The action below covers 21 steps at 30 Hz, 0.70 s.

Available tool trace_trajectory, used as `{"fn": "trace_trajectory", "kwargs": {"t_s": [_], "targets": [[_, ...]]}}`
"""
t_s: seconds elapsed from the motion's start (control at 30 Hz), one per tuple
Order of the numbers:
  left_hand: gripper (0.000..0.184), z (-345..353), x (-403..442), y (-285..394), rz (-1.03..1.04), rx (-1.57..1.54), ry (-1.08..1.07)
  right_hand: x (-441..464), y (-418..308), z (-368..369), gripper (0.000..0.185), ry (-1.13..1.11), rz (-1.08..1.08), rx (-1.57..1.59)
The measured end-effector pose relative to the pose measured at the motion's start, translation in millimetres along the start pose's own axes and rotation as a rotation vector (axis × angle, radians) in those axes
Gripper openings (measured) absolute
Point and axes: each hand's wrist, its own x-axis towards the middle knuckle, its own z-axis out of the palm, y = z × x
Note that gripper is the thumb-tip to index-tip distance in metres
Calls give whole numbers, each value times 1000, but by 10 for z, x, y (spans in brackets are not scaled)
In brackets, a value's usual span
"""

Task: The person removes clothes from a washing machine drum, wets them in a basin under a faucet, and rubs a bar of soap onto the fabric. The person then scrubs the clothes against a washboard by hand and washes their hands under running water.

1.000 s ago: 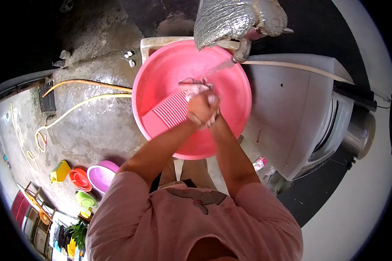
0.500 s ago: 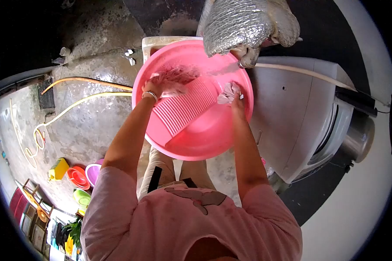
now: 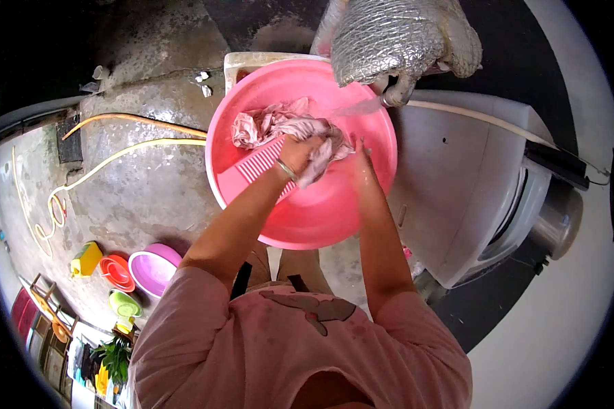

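Observation:
A wet, pale pink garment (image 3: 266, 125) lies bunched in a large pink basin (image 3: 307, 228), across the top of a pink ribbed washboard (image 3: 256, 165). My left hand (image 3: 299, 154), with a bracelet at the wrist, is closed on part of the cloth near the basin's middle. Just right of the cloth, my right hand (image 3: 362, 151) is inside the basin with fingers stretched out and no cloth in it. Water runs from a tap (image 3: 397, 94) at the upper right into the basin, behind the garment.
Silvery foil wrapping (image 3: 396, 41) covers the pipe above the tap. A grey-white appliance (image 3: 464, 184) stands right of the basin. Yellow hoses (image 3: 136, 144) run along the floor to the left, near a purple basin (image 3: 153, 269), a red basin (image 3: 118, 273) and a yellow jug (image 3: 87, 259).
My left hand has moved right with the cloth, uncovering more of the garment behind it. My right hand has let go of the cloth it held.

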Motion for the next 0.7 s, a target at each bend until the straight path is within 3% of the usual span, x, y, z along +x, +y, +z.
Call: {"fn": "trace_trajectory", "kwargs": {"t_s": [0.07,0.1,0.13,0.17,0.2,0.27,0.33,0.37,0.4,0.43,0.47,0.5,0.53,0.57,0.63,0.67,0.7], "targets": [[16,154,-113,-216,292,125,-71,243,270,-215,52,-366,165,476],[16,243,-217,-312,505,456,-95,717,580,-565,64,-817,126,561],[18,324,-317,-404,713,789,-120,1082,811,-583,58,-1060,33,594],[19,327,-307,-469,780,904,-94,1441,1038,-598,53,-1303,-60,626],[21,316,-289,-558,849,1017,-61,1409,1124,-532,49,-1078,-27,647],[24,3,66,-1019,701,792,102,1284,1270,-454,40,-624,38,665],[27,70,157,-375,288,1039,298,1121,1342,-479,32,-157,102,653],[29,116,194,-32,64,1164,349,896,1127,-326,34,-142,76,560],[26,-25,324,10,271,1418,415,675,900,-164,36,-128,52,470],[28,-361,544,-98,312,1414,411,742,780,-190,41,-37,23,413],[36,-791,751,-185,582,1453,279,563,524,-115,48,38,-76,424],[47,-651,589,136,245,1237,441,603,356,-181,52,47,-180,401],[54,-878,621,241,39,1394,482,677,228,-325,54,-30,-283,394],[65,-996,516,391,-37,1457,523,700,60,-413,51,117,-231,393],[57,-1221,324,601,199,1719,803,516,-112,-345,51,303,-282,-60],[56,-1396,247,655,446,1891,876,459,-164,-336,51,393,-303,-290],[57,-1521,176,725,585,1947,932,636,-39,-465,47,364,-393,-311]]}}
